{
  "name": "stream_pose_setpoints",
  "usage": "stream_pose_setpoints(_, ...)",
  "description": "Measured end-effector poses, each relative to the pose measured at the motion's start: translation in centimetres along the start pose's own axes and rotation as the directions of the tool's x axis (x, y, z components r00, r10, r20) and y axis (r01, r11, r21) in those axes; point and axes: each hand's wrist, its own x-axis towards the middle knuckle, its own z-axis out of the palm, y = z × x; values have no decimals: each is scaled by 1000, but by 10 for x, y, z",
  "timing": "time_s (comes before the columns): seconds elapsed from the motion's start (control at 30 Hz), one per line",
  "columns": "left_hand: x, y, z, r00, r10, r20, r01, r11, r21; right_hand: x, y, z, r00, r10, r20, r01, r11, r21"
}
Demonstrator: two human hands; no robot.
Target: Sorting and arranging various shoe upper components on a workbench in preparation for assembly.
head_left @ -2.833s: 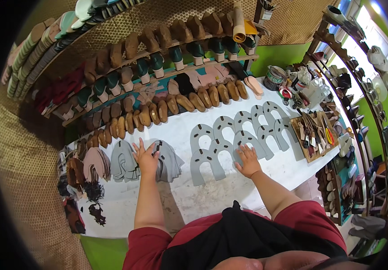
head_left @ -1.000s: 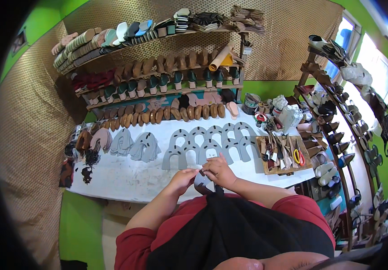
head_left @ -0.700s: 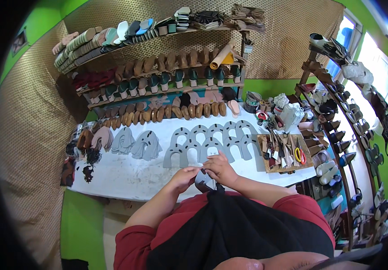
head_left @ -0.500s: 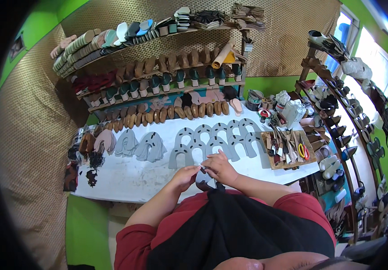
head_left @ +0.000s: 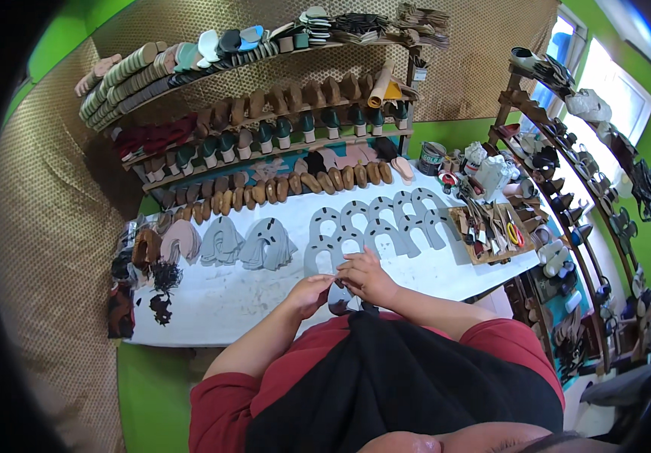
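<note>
My left hand point(head_left: 310, 294) is closed at the table's front edge, its thumb and fingers pinching a grey shoe-upper piece point(head_left: 338, 296) that hangs just above my lap. My right hand point(head_left: 369, 278) meets it from the other side, fingers curled and tips pressed together close to the left fingertips. What the right fingertips hold is too small and covered to make out. Beyond the hands, U-shaped grey shoe uppers point(head_left: 383, 235) with short black strips lie in two rows. Two fanned stacks of similar grey pieces point(head_left: 267, 245) lie to the left.
On the white table point(head_left: 220, 302), black scraps point(head_left: 165, 278) and a pink upper point(head_left: 180, 240) lie at left. A wooden board point(head_left: 484, 257) with tools and yellow-handled scissors point(head_left: 515, 234) sits at right. Shoe lasts point(head_left: 273, 189) line the back; shoe racks point(head_left: 544, 174) stand at right.
The whole view has turned slightly, shifting the table in the picture. My hands stay together at the grey upper, with small finger movements; less of the upper shows below them now.
</note>
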Motion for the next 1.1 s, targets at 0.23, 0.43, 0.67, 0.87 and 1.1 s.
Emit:
stream_pose_setpoints(0.23,-14,16,-3,990,131,-49,-91,870,484,-4,-18,13,994,95,50,-94,995,-25)
stream_pose_setpoints(0.43,-35,60,-19,894,407,187,-207,6,978,-18,-1,-14,949,315,28,-314,949,-25)
stream_pose_setpoints(0.67,-50,82,-16,955,233,186,-199,33,980,-56,23,-41,909,410,71,-403,910,-99)
stream_pose_setpoints(0.87,0,79,-35,983,151,104,-135,210,968,-37,66,-46,713,573,405,-593,800,-88)
stream_pose_setpoints(1.1,118,8,-112,968,233,-87,76,58,995,-36,195,58,669,635,386,-605,767,-214)
